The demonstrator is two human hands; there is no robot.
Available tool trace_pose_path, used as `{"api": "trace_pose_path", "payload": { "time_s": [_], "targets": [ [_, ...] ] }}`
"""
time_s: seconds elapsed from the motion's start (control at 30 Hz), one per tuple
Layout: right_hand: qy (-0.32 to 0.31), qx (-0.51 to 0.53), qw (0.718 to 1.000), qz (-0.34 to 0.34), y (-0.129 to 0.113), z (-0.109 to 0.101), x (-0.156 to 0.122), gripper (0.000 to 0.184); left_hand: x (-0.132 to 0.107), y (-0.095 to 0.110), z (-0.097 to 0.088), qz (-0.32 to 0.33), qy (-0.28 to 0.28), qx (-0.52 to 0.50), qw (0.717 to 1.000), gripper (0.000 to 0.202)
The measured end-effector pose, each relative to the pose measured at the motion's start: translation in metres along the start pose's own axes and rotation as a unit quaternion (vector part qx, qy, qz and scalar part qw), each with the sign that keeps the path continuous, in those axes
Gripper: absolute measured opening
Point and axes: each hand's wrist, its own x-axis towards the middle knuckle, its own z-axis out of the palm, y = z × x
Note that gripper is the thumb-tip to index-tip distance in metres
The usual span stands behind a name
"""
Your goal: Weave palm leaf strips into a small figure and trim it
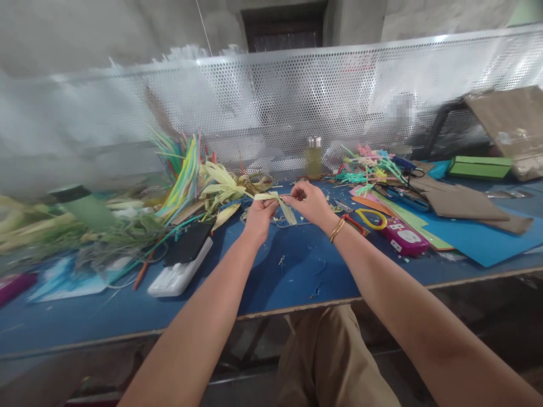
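Note:
My left hand [258,219] is closed, pinching a pale yellow-green strip of what looks like dried corn husk [288,212] between thumb and fingers. The strip is folded, and one end hangs down to the right. Facing it, my right hand [313,204] has its fingertips pinched at the strip's upper part; a gold bracelet [337,230] circles that wrist. Whether a thin thread or wire is also between the right fingers is too small to tell. Just left of my hands lies a bunch of similar pale husks [221,183]. Both hands are above the blue table [297,277].
To the left are a dark phone on a white box [182,274], colourful pipe cleaners [186,175] and a green tumbler [82,206]. On the right lie yellow-handled scissors [371,219], a magenta case [405,236] and blue paper [483,243]. A bottle [314,158] stands behind, before a perforated metal panel [280,107].

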Motion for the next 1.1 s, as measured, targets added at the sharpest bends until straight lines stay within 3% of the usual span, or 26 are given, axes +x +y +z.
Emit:
{"api": "trace_pose_path", "payload": {
  "time_s": [0.13, 0.33, 0.47, 0.8, 0.93, 1.1],
  "targets": [
    [-0.025, -0.058, 0.998, 0.016, -0.007, 0.004, -0.007, 0.028, 0.000, 0.001, 0.000, 0.002, 0.018, 0.006, 1.000, 0.021],
    [-0.061, -0.100, 0.993, 0.021, -0.010, 0.010, -0.012, 0.011, -0.001, 0.004, 0.003, 0.001, 0.051, 0.049, 0.997, 0.027],
    [-0.078, -0.151, 0.986, 0.002, -0.014, 0.008, -0.011, 0.018, -0.001, 0.004, 0.001, 0.014, 0.077, 0.089, 0.993, 0.023],
    [-0.117, -0.355, 0.925, -0.066, -0.031, -0.004, -0.010, 0.023, -0.001, 0.008, -0.002, 0.046, 0.129, 0.149, 0.979, 0.015],
    [-0.101, -0.324, 0.938, -0.072, -0.028, -0.005, -0.009, 0.028, -0.001, 0.009, -0.002, 0.057, 0.138, 0.148, 0.978, 0.011],
    [-0.057, -0.139, 0.989, -0.015, -0.020, 0.000, -0.009, 0.020, -0.001, 0.010, 0.000, 0.039, 0.176, 0.106, 0.978, 0.008]
  ]
}}
